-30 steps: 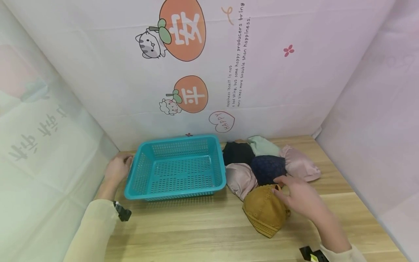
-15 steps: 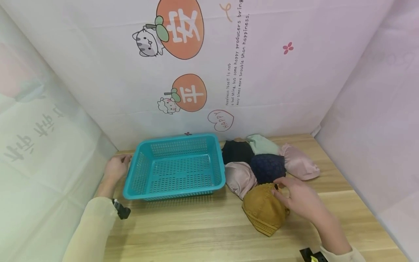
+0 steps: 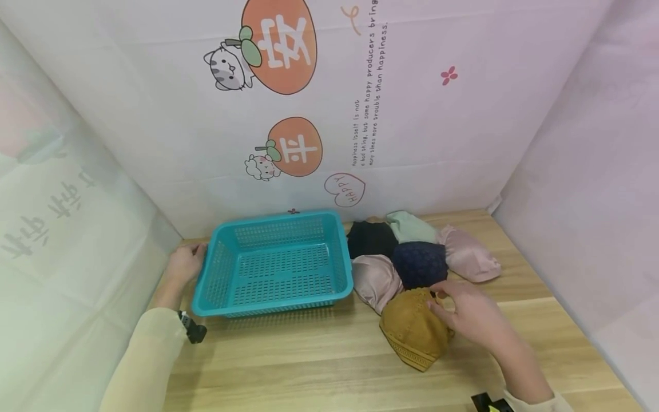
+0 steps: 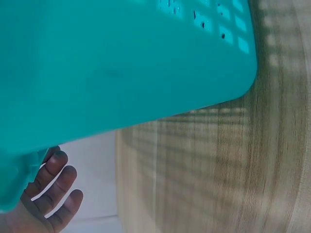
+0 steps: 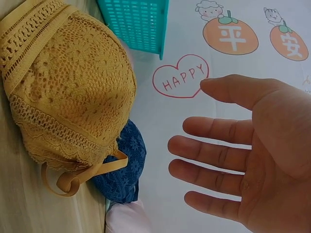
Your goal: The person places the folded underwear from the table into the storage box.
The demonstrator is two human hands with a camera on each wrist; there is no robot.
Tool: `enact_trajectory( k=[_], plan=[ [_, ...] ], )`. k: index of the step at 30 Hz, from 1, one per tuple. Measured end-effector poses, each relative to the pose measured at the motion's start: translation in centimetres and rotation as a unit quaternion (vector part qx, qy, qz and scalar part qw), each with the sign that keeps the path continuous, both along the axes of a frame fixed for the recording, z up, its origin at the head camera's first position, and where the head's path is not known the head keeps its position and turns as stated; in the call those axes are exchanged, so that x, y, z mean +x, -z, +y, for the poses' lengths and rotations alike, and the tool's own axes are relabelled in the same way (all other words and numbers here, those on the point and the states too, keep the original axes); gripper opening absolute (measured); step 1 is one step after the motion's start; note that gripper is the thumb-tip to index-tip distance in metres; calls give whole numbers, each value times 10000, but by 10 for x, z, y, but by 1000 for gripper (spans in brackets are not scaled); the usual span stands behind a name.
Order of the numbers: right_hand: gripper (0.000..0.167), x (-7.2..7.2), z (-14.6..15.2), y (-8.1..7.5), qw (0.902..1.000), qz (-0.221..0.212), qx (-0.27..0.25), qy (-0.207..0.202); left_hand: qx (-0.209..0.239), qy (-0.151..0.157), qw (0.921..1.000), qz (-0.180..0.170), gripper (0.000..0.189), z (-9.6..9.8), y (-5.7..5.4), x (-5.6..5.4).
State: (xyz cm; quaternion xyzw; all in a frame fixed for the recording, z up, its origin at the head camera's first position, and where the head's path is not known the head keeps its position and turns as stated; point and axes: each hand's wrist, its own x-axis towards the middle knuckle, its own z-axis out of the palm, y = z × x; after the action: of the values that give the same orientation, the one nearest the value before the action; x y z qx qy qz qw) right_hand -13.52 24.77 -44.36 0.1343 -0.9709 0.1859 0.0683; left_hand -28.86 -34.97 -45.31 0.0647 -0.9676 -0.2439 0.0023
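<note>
My left hand (image 3: pixel 185 264) is at the left side of a turquoise plastic basket (image 3: pixel 280 272). In the left wrist view its fingers (image 4: pixel 57 190) are spread and loosely bent beside the basket's rim. On the right, my right hand (image 3: pixel 471 312) hovers by a folded mustard lace bra (image 3: pixel 414 327). The right wrist view shows that palm facing the bra, thumb and fingers (image 5: pixel 214 149) extended and apart, nothing between them. A loose mustard strap (image 5: pixel 92 175) hangs from the bra's edge. Behind it lies a navy lace bra (image 3: pixel 421 265).
Beside the basket lies a pale pink satin bra (image 3: pixel 376 281), with a black one (image 3: pixel 372 239) behind it. A mint-green bra (image 3: pixel 412 228) and another pink bra (image 3: pixel 469 256) lie farther back and right. White printed cloth walls (image 3: pixel 412 114) enclose the wooden table (image 3: pixel 288 360).
The head view has shifted slightly. Both hands keep their places by the basket and the mustard bra, and the bras lie as before.
</note>
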Motion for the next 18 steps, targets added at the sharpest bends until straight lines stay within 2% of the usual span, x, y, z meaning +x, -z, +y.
enact_trajectory(
  k=[10,18],
  plan=[
    [34,3,0,5,10000,14,-34,-25,-244,3,9995,201,54,1,6,-4],
    [37,7,-1,14,9999,-153,2,-33,12,-92,9998,168,52,3,8,-6]
  ],
)
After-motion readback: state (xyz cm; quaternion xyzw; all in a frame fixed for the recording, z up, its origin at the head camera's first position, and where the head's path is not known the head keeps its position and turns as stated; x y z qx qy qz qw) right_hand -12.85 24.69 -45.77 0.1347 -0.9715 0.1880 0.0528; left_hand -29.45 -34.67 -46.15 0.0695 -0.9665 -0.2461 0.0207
